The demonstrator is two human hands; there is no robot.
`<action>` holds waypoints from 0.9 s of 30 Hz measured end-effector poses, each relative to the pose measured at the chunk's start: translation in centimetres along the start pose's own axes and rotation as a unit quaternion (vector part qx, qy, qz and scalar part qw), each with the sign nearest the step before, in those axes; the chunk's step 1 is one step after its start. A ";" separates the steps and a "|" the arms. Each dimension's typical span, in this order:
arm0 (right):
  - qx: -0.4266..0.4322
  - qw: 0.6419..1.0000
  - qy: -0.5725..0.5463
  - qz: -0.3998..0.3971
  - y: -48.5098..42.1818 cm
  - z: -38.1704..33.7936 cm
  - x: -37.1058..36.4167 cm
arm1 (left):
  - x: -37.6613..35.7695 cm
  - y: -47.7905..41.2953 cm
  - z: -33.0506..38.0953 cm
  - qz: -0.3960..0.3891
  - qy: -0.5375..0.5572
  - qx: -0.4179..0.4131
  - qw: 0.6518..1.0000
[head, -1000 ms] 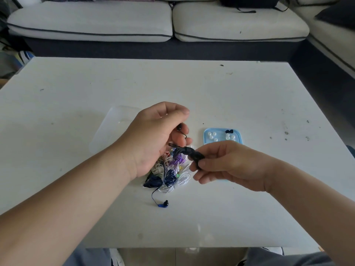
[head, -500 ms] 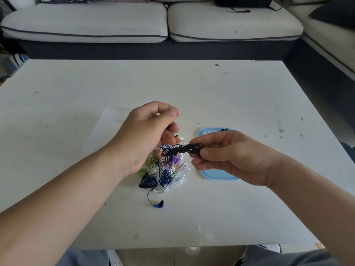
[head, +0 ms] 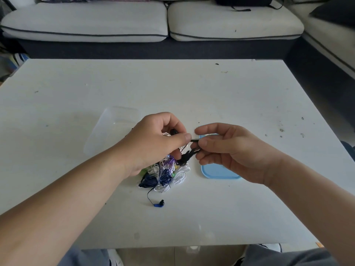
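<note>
Aloft, left hand (head: 153, 144), right hand (head: 230, 150) round cable (head: 185, 157)

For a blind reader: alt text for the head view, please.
The left hand and right hand pinch a black earphone cable above a pile of coloured earphones on a white table; a blue tray lies beside the pile.

Pretty clearly someone's living room: a pale cushioned sofa (head: 167, 20) wraps around a low white tabletop (head: 172, 89) with scuffs.
</note>
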State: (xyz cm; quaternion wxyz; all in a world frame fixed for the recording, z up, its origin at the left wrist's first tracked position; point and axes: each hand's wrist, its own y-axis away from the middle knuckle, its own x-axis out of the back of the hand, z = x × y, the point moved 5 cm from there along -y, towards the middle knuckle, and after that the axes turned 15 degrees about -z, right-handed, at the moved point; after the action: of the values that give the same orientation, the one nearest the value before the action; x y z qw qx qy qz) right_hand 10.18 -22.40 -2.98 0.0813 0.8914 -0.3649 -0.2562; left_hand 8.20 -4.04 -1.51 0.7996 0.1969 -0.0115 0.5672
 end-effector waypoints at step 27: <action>0.057 0.959 0.243 0.133 0.5 -0.6 1.1 | -2.2 -0.2 0.3 0.017 0.004 -0.018 1.000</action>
State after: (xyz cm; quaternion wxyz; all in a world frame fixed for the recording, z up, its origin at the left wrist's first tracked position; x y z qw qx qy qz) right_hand 10.91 -23.55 -2.74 0.1504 0.8731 -0.4637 0.0020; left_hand 7.70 -6.19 -1.80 0.7932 0.1802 -0.0221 0.5813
